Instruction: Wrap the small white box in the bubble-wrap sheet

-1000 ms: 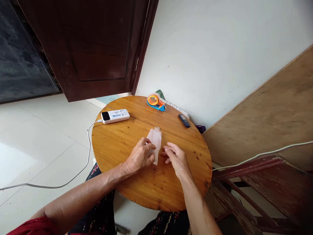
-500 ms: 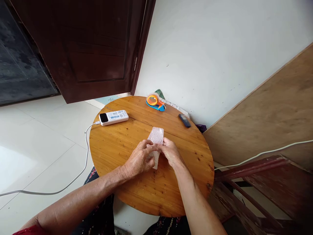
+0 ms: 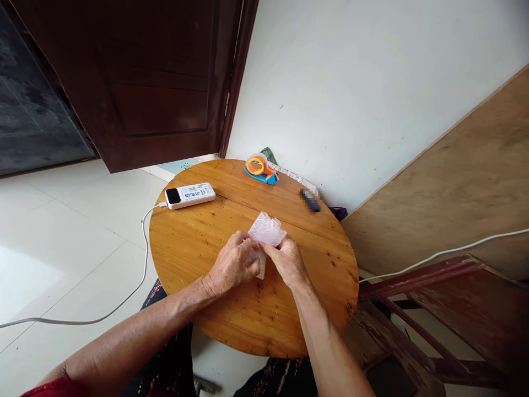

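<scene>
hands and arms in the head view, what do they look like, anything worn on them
The left hand and right hand are ungloved, with no watch or bracelet showing at either wrist. A red sleeve shows at the left arm, by the picture's lower edge; the right arm shows no sleeve.

Round table (image 3: 190,242): bubble wrap (image 3: 266,229) between left hand (image 3: 233,260) and right hand (image 3: 289,261), corded device (image 3: 193,196) farther left, tape dispenser (image 3: 265,175) behind at far edge, pixelated item (image 3: 309,200) right of dispenser. Door (image 3: 165,71) behind left, wall (image 3: 351,82) behind right.
</scene>
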`<state>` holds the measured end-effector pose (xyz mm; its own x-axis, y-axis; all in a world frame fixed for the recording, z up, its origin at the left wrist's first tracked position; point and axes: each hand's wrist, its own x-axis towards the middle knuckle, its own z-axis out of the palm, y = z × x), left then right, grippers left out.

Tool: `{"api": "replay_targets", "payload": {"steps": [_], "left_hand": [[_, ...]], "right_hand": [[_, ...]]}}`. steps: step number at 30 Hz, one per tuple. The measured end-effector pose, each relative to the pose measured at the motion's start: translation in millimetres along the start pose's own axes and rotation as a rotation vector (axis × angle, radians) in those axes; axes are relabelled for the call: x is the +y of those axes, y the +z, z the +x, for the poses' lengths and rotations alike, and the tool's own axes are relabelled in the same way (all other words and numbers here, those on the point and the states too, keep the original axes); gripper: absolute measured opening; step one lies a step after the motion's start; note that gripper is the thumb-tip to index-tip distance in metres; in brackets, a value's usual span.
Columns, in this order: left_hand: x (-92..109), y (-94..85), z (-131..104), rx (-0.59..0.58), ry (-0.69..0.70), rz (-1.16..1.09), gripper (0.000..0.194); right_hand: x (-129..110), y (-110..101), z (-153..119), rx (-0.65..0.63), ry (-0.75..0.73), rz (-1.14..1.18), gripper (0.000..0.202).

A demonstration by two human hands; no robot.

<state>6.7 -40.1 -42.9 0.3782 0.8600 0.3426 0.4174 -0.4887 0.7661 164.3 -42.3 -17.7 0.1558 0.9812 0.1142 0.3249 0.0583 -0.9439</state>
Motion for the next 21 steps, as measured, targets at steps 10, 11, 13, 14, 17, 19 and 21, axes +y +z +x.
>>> {"api": "replay_targets", "payload": {"steps": [10, 11, 13, 14, 17, 19, 21], "left_hand": [[-3.4, -5.9, 5.9, 0.066, -0.028, -0.117, 0.071], [-3.8, -7.3, 6.8, 0.039, 0.005, -0.149, 0.067], [-3.7, -10.8, 7.7, -0.026, 0.024, -0.209, 0.043], [-3.3, -12.5, 7.7, -0.056, 0.011, -0.232, 0.029], [-2.5, -14.9, 7.1, -0.093, -0.056, -0.272, 0.014], [-3.1, -13.6, 7.5, -0.081, -0.072, -0.287, 0.014], [-4.3, -11.5, 8.8, -0.067, -0.075, -0.31, 0.013]], "right_hand": [[-20.2, -8.4, -32.5, -0.055, -0.176, -0.283, 0.011], [-20.8, -9.4, -36.5, -0.056, -0.211, -0.298, 0.011], [-20.1, -11.4, -44.9, -0.066, -0.279, -0.318, 0.01], [-18.7, -12.1, -49.1, -0.075, -0.307, -0.329, 0.008], [-10.8, -10.9, -60.3, -0.093, -0.36, -0.383, 0.017], [-3.7, -6.5, -64.5, -0.059, -0.386, -0.424, 0.036], [1.8, -0.7, -64.5, 0.011, -0.409, -0.45, 0.037]]}}
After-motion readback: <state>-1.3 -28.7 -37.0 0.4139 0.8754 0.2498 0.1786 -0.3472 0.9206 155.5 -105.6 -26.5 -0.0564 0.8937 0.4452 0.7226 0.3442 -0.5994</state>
